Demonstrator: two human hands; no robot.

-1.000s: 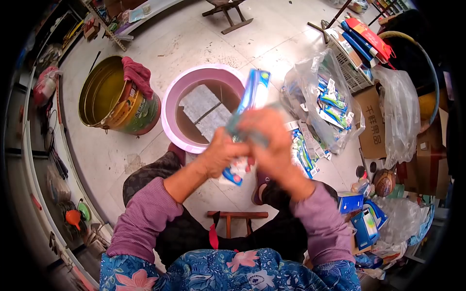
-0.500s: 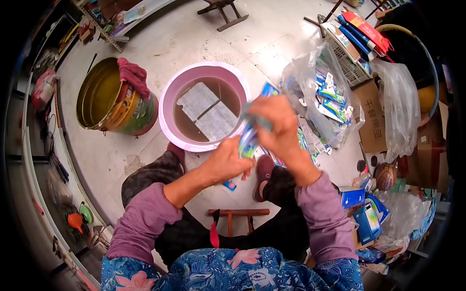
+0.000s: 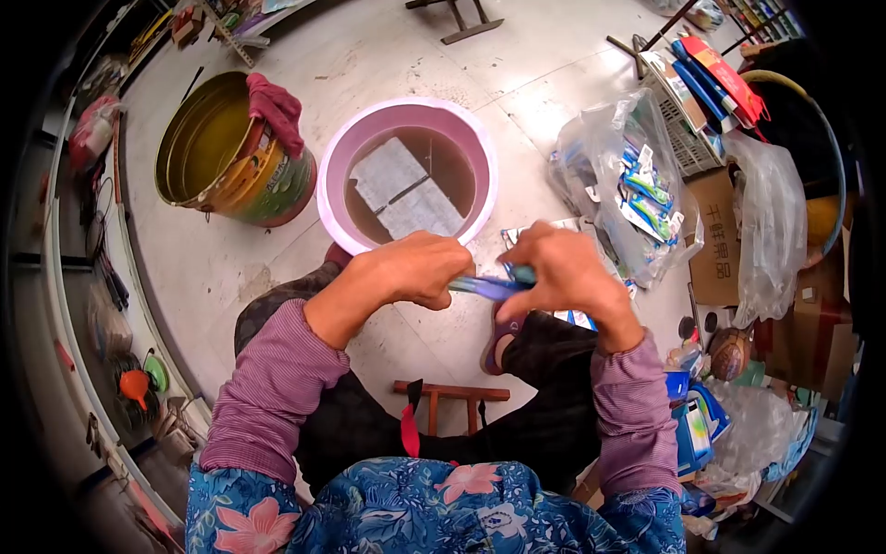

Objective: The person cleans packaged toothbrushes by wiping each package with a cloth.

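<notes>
Fingers [image 3: 450, 268] curled on a slim, glossy blue-violet packet [image 3: 487, 288]

Widest of all I see is the pale, tiled floor [image 3: 305, 60]. On it sits my round, pink plastic basin [image 3: 328, 208], holding murky brownish water [image 3: 461, 171]; a pale grey rectangle [image 3: 401, 175] shows in that water, and I cannot tell if it is a sheet or a reflection. Left of the basin stands a round, yellowish bucket [image 3: 286, 189] with green and orange print, and to the right lies a clear plastic bag [image 3: 574, 157] bulging with blue-and-green packs [image 3: 651, 217]. Between my dark-trousered legs [image 3: 554, 397] I see a reddish-brown wooden frame [image 3: 452, 393]. A crumpled red cloth [image 3: 277, 115] hangs over the bucket's rim.

Nearer me than the basin, I hold the packet in the air, lying almost level from hand to hand. My left hand [image 3: 413, 268] makes a fist, its fingers pressed together round the left end; where its thumb sits I cannot tell. My right hand [image 3: 565, 270] has its thumb below and its bent fingers above, pinching the right end along with a small teal piece [image 3: 521, 274]. Whether this smallest thing is cloth or part of the packet, I cannot tell.
</notes>
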